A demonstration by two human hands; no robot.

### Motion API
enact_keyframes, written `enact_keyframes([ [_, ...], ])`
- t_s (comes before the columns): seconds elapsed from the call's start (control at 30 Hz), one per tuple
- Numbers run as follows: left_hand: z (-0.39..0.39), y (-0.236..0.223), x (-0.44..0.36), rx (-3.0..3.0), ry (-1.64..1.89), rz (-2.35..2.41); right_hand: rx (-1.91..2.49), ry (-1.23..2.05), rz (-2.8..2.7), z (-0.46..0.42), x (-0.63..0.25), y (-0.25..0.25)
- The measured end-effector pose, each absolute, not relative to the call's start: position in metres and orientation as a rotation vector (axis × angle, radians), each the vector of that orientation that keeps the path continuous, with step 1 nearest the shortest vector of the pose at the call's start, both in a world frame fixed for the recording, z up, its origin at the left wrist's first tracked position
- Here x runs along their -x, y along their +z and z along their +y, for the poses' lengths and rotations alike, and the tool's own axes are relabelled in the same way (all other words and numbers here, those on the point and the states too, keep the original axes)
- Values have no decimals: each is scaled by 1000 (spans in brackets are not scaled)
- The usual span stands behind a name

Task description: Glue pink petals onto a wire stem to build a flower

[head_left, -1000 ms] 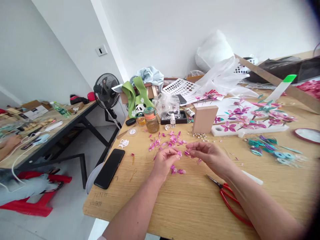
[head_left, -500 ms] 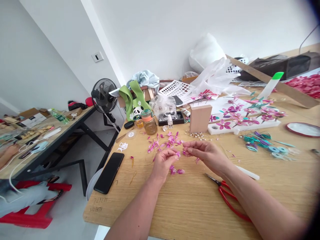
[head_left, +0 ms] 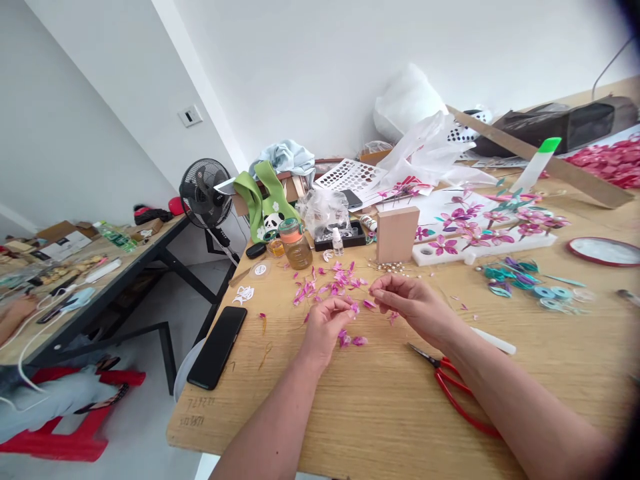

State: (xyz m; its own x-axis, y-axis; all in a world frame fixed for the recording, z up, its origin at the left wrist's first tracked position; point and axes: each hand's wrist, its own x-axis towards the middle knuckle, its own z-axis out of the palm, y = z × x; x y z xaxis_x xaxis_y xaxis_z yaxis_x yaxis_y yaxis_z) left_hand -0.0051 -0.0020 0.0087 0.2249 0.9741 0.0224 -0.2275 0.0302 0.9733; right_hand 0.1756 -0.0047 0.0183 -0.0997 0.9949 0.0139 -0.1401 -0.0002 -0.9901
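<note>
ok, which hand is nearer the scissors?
Right. The right hand is just beyond the scissors, its forearm partly covering their handles; the left hand is farther off, left of the blades, with a pink petal piece at its fingertips.

Table [head_left: 310,427]: light wood, visible grain, smooth, low sheen. Block [head_left: 397,235]: pale wood, matt, flat-faced. Scissors [head_left: 440,373]: dark metal blades; 2 handle loops in smooth, glossy red. Phone [head_left: 217,347]: glossy black face. Bag [head_left: 325,210]: clear, crinkled plastic. Sheet [head_left: 350,175]: white paper with dark printed spots. Bundle [head_left: 286,159]: pale blue, wrinkled cloth. Stool [head_left: 60,443]: smooth red plastic. Petals [head_left: 340,280]: thin, pink, material uncertain.
</note>
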Motion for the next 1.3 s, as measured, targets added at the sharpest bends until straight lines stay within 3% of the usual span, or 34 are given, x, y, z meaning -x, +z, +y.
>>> enact_keyframes([
  [0.8,-5,10,4,-1255,1056,909,1051,1431,-1397,-9,-166,29],
  [1.3,-4,9,4,-1283,1057,931,1067,1293,-1410,-11,-169,33],
])
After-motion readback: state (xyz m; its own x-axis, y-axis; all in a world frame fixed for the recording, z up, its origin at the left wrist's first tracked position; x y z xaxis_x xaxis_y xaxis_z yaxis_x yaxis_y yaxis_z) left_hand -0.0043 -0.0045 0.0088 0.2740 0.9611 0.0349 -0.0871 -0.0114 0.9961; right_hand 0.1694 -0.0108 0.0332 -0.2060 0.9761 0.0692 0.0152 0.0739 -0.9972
